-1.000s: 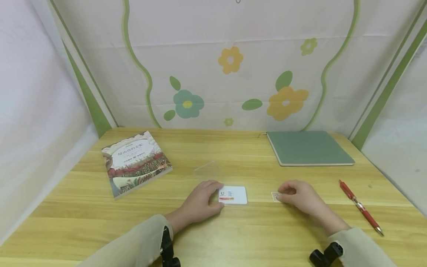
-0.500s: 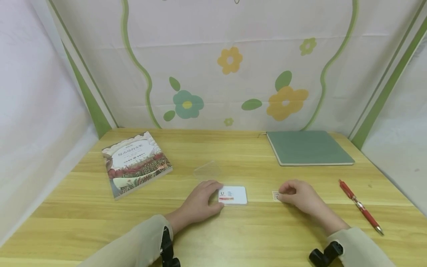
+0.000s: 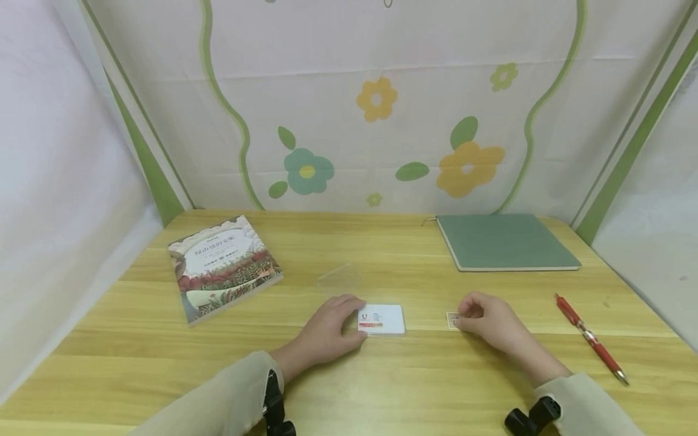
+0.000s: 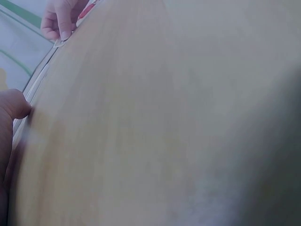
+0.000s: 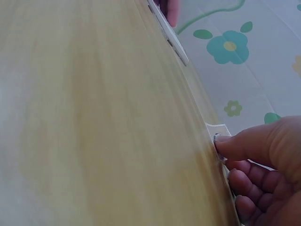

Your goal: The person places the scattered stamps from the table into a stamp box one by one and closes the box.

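Observation:
A white card printed with a logo and a red band lies flat on the wooden table, with a clear margin along its edge. My left hand holds its left end, forefinger at the far corner and thumb at the near one. To the right, my right hand pinches a small white-bordered picture between thumb and forefinger, low at the tabletop. Fingers cover most of that picture. In the right wrist view the thumb presses on the picture, and the white card shows edge-on farther off.
A faint transparent plastic piece lies behind the left hand. An illustrated book is at the left, a green notebook at the back right, and a red pen right of the right hand. A floral curtain borders the table's back.
The right hand has shifted very slightly rightward with the small picture. My left hand and the white card stay where they were.

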`<act>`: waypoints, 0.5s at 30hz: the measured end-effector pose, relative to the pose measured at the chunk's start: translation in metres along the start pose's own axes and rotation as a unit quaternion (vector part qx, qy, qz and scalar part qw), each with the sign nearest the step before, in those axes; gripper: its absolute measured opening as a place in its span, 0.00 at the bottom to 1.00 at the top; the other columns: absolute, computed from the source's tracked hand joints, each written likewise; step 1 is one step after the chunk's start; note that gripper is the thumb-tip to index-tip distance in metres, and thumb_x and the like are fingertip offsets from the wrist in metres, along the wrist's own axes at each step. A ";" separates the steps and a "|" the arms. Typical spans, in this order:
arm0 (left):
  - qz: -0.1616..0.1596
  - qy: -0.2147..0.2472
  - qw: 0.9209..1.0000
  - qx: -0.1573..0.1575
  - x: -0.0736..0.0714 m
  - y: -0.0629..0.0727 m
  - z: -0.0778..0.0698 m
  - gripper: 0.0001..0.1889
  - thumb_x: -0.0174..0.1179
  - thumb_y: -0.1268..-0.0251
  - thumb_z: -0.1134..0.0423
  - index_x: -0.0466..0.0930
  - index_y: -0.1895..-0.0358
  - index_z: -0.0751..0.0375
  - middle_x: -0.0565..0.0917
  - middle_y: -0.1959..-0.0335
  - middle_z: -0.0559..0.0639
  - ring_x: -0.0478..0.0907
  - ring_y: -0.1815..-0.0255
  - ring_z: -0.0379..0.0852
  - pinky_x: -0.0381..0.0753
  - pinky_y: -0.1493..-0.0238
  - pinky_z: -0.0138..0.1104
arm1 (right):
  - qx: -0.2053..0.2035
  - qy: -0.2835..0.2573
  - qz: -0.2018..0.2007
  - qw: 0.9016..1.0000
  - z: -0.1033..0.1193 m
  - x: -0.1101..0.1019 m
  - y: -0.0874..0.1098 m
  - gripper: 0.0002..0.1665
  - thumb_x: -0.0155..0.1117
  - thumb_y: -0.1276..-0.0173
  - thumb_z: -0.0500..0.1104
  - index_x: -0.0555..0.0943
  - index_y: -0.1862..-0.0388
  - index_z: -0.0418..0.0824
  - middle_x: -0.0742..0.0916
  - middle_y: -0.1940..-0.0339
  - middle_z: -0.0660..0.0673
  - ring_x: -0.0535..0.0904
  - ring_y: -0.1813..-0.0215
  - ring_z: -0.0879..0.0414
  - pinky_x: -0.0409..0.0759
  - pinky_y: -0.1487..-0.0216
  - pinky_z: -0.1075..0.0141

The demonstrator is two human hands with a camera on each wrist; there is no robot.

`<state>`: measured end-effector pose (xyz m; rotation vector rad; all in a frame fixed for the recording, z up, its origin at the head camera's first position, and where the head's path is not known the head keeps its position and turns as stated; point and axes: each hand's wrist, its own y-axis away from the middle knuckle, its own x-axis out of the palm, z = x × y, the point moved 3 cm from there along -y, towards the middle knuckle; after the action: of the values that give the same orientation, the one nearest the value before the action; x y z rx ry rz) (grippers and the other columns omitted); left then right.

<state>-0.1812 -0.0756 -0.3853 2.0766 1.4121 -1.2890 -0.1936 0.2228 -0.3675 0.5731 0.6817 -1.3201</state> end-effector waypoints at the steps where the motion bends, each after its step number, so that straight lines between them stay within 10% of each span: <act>1: 0.001 0.000 1.000 -0.001 0.000 0.000 0.000 0.28 0.61 0.46 0.53 0.72 0.41 0.58 0.74 0.41 0.51 0.68 0.39 0.50 0.65 0.36 0.45 | -0.001 -0.001 0.000 1.000 0.000 0.000 0.000 0.10 0.68 0.44 0.40 0.76 0.67 0.39 0.81 0.70 0.47 0.74 0.66 0.57 0.73 0.66 0.67; 15: -0.002 -0.002 1.000 0.001 0.000 0.000 0.000 0.28 0.61 0.47 0.53 0.72 0.41 0.58 0.74 0.41 0.51 0.68 0.39 0.49 0.65 0.36 0.45 | 0.080 -0.204 0.028 0.975 -0.004 0.002 -0.003 0.16 0.65 0.40 0.38 0.76 0.59 0.27 0.83 0.68 0.47 0.79 0.67 0.60 0.82 0.65 0.69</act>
<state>-0.1811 -0.0758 -0.3855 2.0728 1.4149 -1.2952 -0.1972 0.2238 -0.3720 0.4258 0.2215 -1.3941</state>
